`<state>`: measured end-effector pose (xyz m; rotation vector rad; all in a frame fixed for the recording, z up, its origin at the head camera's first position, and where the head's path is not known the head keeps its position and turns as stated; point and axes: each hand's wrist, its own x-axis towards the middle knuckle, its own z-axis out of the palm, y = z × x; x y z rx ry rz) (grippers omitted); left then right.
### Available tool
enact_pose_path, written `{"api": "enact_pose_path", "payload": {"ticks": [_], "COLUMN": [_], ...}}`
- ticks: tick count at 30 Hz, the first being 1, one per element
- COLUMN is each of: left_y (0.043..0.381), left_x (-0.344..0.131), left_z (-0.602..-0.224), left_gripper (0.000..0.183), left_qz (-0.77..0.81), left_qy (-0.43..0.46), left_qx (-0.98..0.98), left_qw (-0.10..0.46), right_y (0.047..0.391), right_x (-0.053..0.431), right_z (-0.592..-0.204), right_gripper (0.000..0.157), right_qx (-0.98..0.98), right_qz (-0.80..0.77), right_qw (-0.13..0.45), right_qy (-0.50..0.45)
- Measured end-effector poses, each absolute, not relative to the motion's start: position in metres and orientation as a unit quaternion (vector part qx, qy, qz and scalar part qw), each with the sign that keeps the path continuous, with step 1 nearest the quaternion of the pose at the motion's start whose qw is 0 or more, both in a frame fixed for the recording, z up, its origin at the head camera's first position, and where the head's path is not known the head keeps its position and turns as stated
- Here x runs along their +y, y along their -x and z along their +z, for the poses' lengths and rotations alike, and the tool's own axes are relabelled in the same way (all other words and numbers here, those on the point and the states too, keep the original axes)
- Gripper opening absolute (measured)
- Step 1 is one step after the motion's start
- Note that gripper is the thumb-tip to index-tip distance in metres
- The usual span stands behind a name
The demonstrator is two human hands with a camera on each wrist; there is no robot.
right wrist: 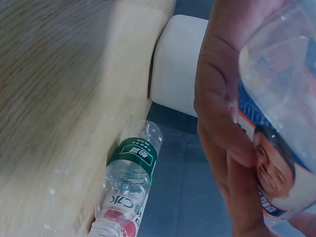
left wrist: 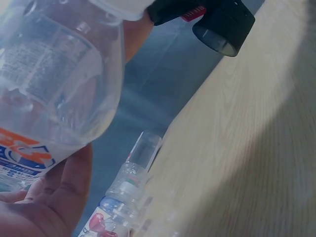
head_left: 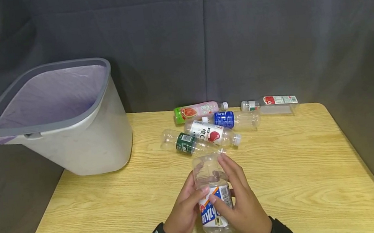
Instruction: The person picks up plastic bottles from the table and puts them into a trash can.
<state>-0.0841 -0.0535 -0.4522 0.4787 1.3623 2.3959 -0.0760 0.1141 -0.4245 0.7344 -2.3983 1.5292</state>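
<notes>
A large clear plastic bottle [head_left: 210, 218] with a blue, white and orange label is held between both hands near the front of the table. Its white cap points toward me and its base points away. The left hand [head_left: 184, 213] grips it from the left, thumb on the label. From the other side the right hand [head_left: 248, 211] holds it, thumb across the label and fingers along the base end. Close up in the left wrist view, the bottle [left wrist: 59, 89] looks see-through with no drink visible inside. The right wrist view shows fingers [right wrist: 222, 113] curled against its label.
A grey-rimmed bin [head_left: 112, 132] with a purplish liner stands at the table's left. Beyond the hands lie a green-labelled bottle [head_left: 186, 143], a cherry-labelled bottle [head_left: 206, 131], a blue-labelled bottle [head_left: 224, 120] and a pink bottle [head_left: 200, 111]. Another bottle [head_left: 277, 105] lies at the back right.
</notes>
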Motion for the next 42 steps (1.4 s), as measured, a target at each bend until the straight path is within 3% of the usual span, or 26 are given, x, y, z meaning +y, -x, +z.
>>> {"api": "enact_pose_path", "payload": {"ticks": [14,21,30,36,42], "left_y": [0.087,0.095,0.106,0.099,0.108], "left_x": [-0.055,-0.069,-0.121,-0.154,-0.193], "left_z": [-0.443,-0.421,-0.352,-0.292,-0.244], "left_gripper": [0.057,0.060,0.074,0.074,0.076], "left_qz": [0.839,0.822,0.760,0.723,0.712], "left_qy": [-0.175,-0.181,-0.224,-0.247,-0.235], "left_qx": [0.491,0.524,0.611,0.635,0.628], "left_qw": [0.153,0.129,-0.001,-0.117,-0.210], "right_y": [0.082,0.087,0.100,0.102,0.097], "right_x": [0.120,0.128,0.169,0.204,0.217], "right_z": [-0.421,-0.413,-0.424,-0.441,-0.450], "right_gripper": [0.077,0.074,0.066,0.050,0.045], "right_qx": [-0.797,-0.792,-0.860,-0.903,-0.907], "right_qz": [0.544,0.551,0.422,0.368,0.376], "right_qw": [0.066,0.059,0.129,0.113,0.096], "right_qy": [-0.253,-0.257,-0.258,-0.189,-0.165]}}
